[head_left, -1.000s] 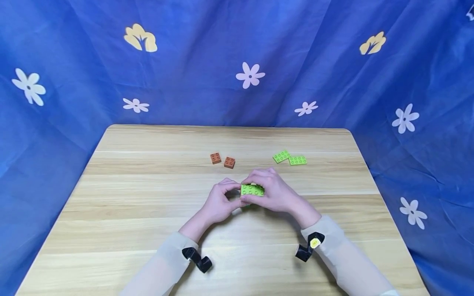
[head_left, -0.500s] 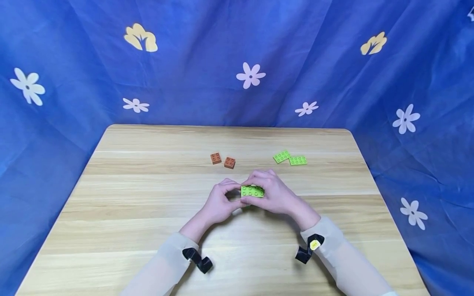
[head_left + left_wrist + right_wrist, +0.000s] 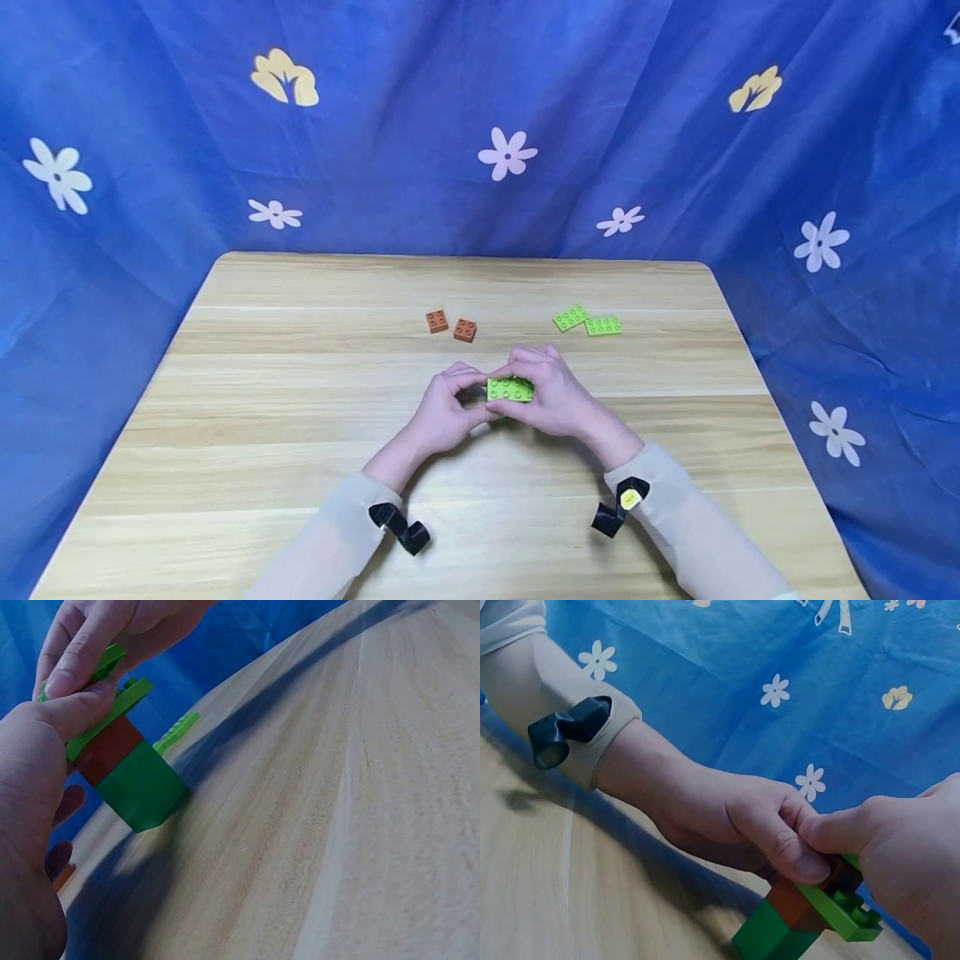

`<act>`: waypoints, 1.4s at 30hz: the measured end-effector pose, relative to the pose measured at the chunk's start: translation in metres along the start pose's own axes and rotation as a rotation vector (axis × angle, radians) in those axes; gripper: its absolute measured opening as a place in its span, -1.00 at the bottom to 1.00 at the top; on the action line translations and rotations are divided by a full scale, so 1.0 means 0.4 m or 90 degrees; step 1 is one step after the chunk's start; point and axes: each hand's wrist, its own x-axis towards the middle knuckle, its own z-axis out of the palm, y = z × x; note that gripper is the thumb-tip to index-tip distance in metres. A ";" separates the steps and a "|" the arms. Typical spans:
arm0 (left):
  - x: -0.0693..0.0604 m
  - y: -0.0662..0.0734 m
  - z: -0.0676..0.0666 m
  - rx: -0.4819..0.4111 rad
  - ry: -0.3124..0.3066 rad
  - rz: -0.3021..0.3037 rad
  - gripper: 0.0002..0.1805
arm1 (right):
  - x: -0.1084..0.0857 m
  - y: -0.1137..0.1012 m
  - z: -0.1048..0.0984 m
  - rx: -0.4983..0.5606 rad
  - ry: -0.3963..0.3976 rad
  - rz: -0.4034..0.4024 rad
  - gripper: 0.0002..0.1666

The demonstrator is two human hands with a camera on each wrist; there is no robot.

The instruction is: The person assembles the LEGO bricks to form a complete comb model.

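Note:
Near the table's middle, my left hand [image 3: 442, 410] grips a small stack of toy building blocks from the left. The left wrist view shows its dark green base [image 3: 146, 787], a brown brick [image 3: 112, 750] above, then a light green plate [image 3: 847, 919]. A second brown brick [image 3: 845, 876] sits on that plate in the right wrist view. On top is another light green studded plate [image 3: 504, 390], which my right hand [image 3: 558, 392] pinches between thumb and fingers. Both hands meet around the stack; fingers hide whether the top plate is fully seated.
Two brown bricks [image 3: 465, 330] lie beyond the hands, slightly left. Two light green plates [image 3: 603, 326] lie close together at the back right. The wooden table [image 3: 262, 375] ends at a blue curtain [image 3: 390, 150] with printed flowers.
My right hand and wrist have shifted slightly toward the front and left, and the top plate sits a touch lower in view. My left hand stays almost still.

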 end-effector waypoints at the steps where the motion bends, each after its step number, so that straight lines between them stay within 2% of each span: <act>1: 0.000 -0.012 0.003 0.000 0.000 0.000 -0.57 | 0.000 0.001 0.001 0.003 0.001 0.000 -0.51; 6: 0.001 -0.077 0.015 -0.001 0.003 0.001 -0.55 | -0.001 0.008 0.008 0.014 0.008 0.005 -0.51; 12: 0.000 -0.095 0.014 -0.005 0.003 0.010 -0.53 | -0.003 0.017 0.015 0.029 0.018 -0.002 -0.50; 18: 0.001 -0.094 0.008 0.008 -0.006 0.009 -0.55 | -0.001 0.017 0.016 0.029 0.020 -0.002 -0.50; 27: 0.001 -0.090 0.004 0.038 -0.009 0.014 -0.53 | -0.003 0.011 0.006 -0.013 0.005 0.007 -0.42; 34: 0.002 -0.090 0.010 0.035 -0.008 0.016 -0.55 | -0.005 0.014 -0.002 0.014 0.002 0.007 -0.47; 42: -0.004 -0.084 0.004 0.057 -0.011 0.008 -0.55 | -0.013 0.016 0.014 0.054 0.016 0.017 -0.48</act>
